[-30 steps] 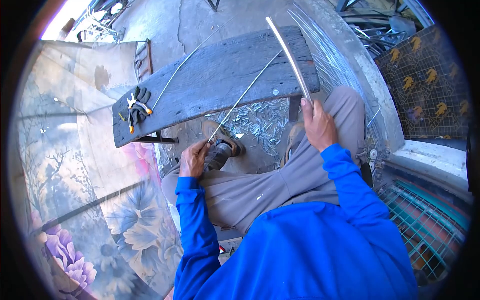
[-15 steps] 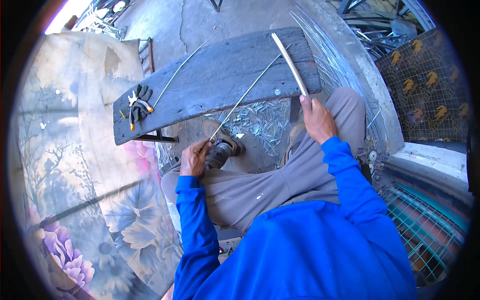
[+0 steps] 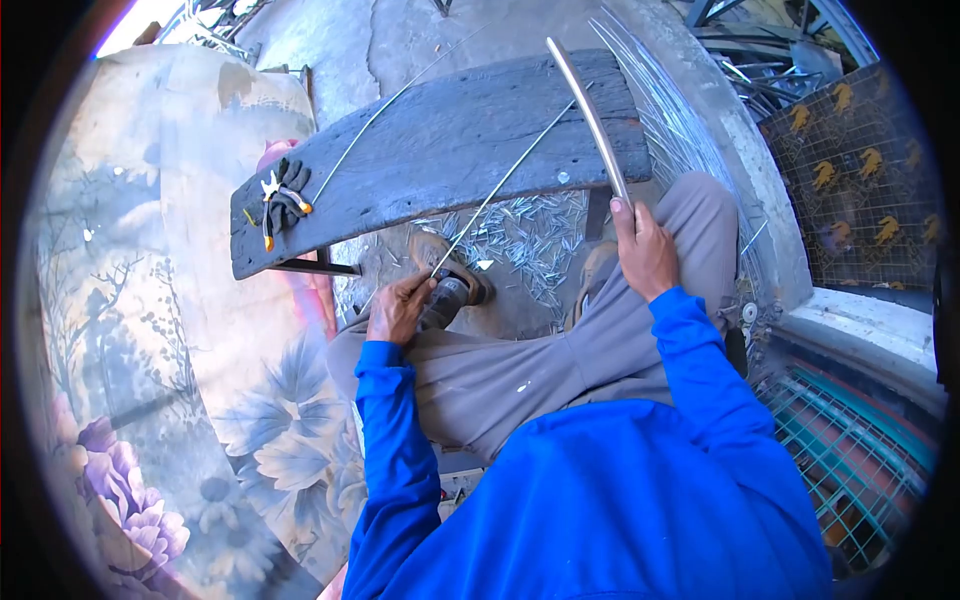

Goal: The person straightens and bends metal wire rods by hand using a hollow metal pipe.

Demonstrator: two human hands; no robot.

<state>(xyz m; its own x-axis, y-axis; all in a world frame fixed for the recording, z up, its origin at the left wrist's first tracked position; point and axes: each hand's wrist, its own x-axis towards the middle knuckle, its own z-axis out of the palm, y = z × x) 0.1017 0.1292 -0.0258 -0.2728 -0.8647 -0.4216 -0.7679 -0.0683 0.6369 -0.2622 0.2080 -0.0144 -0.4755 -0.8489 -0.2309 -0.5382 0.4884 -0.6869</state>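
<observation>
My left hand (image 3: 400, 305) is closed on the near end of a thin metal rod (image 3: 505, 180), which slants up and right across the dark wooden bench (image 3: 440, 130). In my right hand (image 3: 645, 250) is the lower end of a thicker, shiny metal bar (image 3: 590, 115), raised over the bench's right end. A second thin rod (image 3: 375, 118) lies across the bench further left. Pliers with orange-tipped handles (image 3: 270, 210) rest on a dark glove (image 3: 293, 185) at the bench's left end.
Cut metal pieces (image 3: 530, 240) litter the floor between my shoes. Long thin rods (image 3: 665, 110) lie right of the bench. A flowered cloth sheet (image 3: 130, 250) covers the left side. A green wire grid (image 3: 840, 460) is at the lower right.
The bar in my right hand dipped, then rose again. My left hand has moved slightly up and right along the thin rod. The view has shifted a little, and the cloth at left has billowed.
</observation>
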